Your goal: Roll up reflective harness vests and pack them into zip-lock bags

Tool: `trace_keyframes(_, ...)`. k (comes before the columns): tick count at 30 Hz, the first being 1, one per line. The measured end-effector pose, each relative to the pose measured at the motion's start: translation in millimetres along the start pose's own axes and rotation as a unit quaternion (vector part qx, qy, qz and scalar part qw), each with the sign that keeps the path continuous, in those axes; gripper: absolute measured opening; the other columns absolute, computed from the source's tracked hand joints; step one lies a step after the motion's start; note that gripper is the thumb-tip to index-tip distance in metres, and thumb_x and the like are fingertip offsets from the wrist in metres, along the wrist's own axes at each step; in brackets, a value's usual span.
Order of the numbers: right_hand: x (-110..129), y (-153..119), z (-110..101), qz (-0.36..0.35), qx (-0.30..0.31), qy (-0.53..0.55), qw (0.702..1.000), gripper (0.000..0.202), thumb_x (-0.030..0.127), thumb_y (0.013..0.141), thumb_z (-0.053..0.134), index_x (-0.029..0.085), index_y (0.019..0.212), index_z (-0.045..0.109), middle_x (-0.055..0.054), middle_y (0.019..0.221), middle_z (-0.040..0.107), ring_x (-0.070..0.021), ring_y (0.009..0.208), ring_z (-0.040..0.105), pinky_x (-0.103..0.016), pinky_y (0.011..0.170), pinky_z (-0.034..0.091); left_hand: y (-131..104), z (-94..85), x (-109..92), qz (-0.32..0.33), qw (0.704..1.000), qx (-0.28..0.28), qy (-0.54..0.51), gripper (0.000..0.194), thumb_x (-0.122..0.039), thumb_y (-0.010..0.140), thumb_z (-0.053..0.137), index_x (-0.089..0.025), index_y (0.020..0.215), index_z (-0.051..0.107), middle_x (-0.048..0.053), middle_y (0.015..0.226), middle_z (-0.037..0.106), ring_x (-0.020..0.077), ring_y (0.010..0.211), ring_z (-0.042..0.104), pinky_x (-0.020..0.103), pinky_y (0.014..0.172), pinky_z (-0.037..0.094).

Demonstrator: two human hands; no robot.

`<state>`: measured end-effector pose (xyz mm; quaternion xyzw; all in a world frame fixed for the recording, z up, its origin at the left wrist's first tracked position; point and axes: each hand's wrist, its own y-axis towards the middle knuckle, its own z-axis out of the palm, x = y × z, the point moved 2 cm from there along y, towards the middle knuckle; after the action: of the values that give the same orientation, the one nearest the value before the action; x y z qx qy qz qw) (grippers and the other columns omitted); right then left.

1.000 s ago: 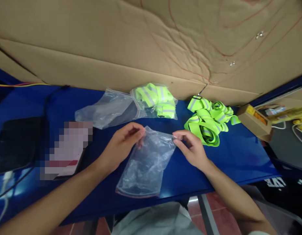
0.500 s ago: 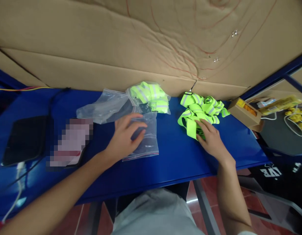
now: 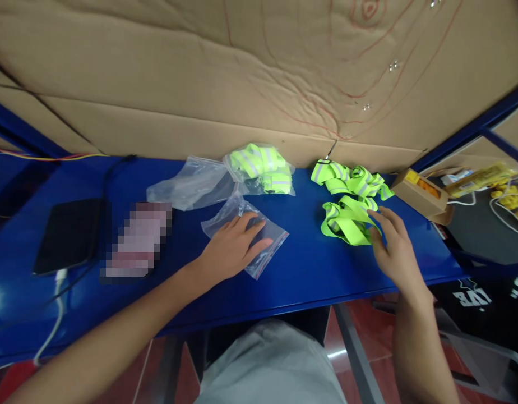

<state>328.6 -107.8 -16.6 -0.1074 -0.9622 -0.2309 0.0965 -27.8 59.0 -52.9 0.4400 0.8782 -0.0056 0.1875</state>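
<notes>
"What is closest?"
"A pale grey garment [image 3: 271,365] at the lap, above a floor of red tiles [image 3: 338,342]. Then the edge of a glossy blue table [image 3: 313,272]."

"And the hands?"
"The left hand [image 3: 236,247] is spread wide over a flat clear bag [image 3: 265,258] on the table. The right hand [image 3: 391,247] is curved, thumb and fingers apart, at the edge of a neon-yellow strap [image 3: 345,221]; I cannot tell whether it grips."

"Farther off?"
"More coiled straps [image 3: 354,179] lie behind that one. Left of them sit a bag of yellow straps [image 3: 263,168] and another clear bag [image 3: 195,182]. A small cardboard box [image 3: 422,193] stands at the right."

"The back?"
"A creased cardboard wall [image 3: 158,84] with reddish curved lines."
</notes>
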Motion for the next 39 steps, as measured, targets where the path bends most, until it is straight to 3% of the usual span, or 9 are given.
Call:
trace_keyframes(7,79,18,3,-0.140,0.054,0.021,0.988,0.042,0.036,0.107,0.057,0.027,0.148,0.060,-0.014,0.157,0.058,-0.0341,0.144,0.059,-0.054,0.116,0.051,-1,-11.7,0,0.103,0.988,-0.112,-0.007,0.038,-0.026,0.112,0.041,-0.016,0.140,0.065,0.013,0.139,0.067,0.0288,0.119,0.068,0.048,0.102,0.058)
trace_keyframes(12,35,46,-1,-0.067,0.103,-0.014,0.992,0.047,0.044,0.109,0.051,0.024,0.150,0.059,-0.013,0.149,0.067,-0.0343,0.139,0.064,-0.055,0.115,0.052,-4,-25.5,-2,0.170,0.969,-0.179,0.003,0.026,-0.018,0.107,0.052,-0.015,0.128,0.068,0.011,0.126,0.072,0.0248,0.107,0.070,0.042,0.094,0.056)
trace_keyframes(17,-11,46,22,0.009,0.176,-0.107,0.978,0.066,0.034,0.093,0.069,0.022,0.157,0.055,-0.017,0.154,0.062,-0.0423,0.136,0.063,-0.058,0.103,0.060,-9,-18.1,-7,0.240,0.970,-0.034,0.002,0.046,-0.051,0.100,0.069,-0.021,0.136,0.068,0.012,0.138,0.068,0.0323,0.124,0.066,0.050,0.104,0.053)
trace_keyframes(20,-8,40,35,0.000,0.135,-0.078,0.988,0.058,0.033,0.095,0.067,0.020,0.151,0.061,-0.017,0.146,0.066,-0.0400,0.131,0.065,-0.056,0.104,0.060,-7,-10.6,-1,0.211,0.977,-0.018,0.038,0.036,-0.040,0.101,0.069,-0.022,0.131,0.070,0.012,0.138,0.069,0.0337,0.125,0.067,0.053,0.106,0.052)
trace_keyframes(24,15,31,33,-0.026,0.047,-0.002,0.999,0.044,0.040,0.100,0.067,0.021,0.139,0.068,-0.013,0.133,0.075,-0.0341,0.123,0.071,-0.049,0.103,0.061,-2,-17.5,0,0.126,0.987,-0.089,0.054,0.026,-0.032,0.105,0.059,-0.017,0.123,0.072,0.013,0.132,0.072,0.0348,0.117,0.071,0.056,0.102,0.055)
trace_keyframes(28,54,17,23,-0.104,-0.002,0.061,0.993,0.034,0.028,0.101,0.063,0.021,0.134,0.068,-0.011,0.130,0.075,-0.0281,0.122,0.071,-0.042,0.104,0.060,4,-26.1,-28,0.031,0.978,-0.101,-0.179,0.048,-0.042,0.104,0.064,-0.022,0.147,0.054,0.012,0.143,0.065,0.0279,0.125,0.068,0.046,0.103,0.059)
trace_keyframes(32,87,7,19,-0.132,-0.022,0.154,0.979,0.039,0.020,0.097,0.059,0.022,0.136,0.063,-0.009,0.124,0.076,-0.0245,0.114,0.074,-0.036,0.096,0.061,19,-7.5,-60,-0.080,0.897,-0.009,-0.434,0.082,-0.046,0.090,0.078,-0.030,0.157,0.035,0.014,0.157,0.050,0.0245,0.119,0.069,0.037,0.088,0.064)
trace_keyframes(35,87,7,27,-0.033,-0.030,0.251,0.967,0.033,0.025,0.095,0.063,0.024,0.128,0.066,-0.007,0.118,0.076,-0.0232,0.105,0.075,-0.035,0.089,0.062,24,7.9,-72,-0.118,0.831,0.070,-0.539,0.066,-0.033,0.090,0.073,-0.028,0.147,0.041,0.011,0.142,0.058,0.0192,0.100,0.071,0.033,0.078,0.062)
trace_keyframes(39,63,3,45,0.240,-0.074,0.463,0.850,0.041,0.042,0.094,0.070,0.027,0.131,0.063,-0.007,0.123,0.074,-0.0242,0.105,0.075,-0.040,0.089,0.064,2,4.3,-74,-0.087,0.866,0.013,-0.492,0.047,-0.018,0.090,0.070,-0.029,0.132,0.051,0.006,0.129,0.061,0.0201,0.123,0.064,0.035,0.099,0.057)
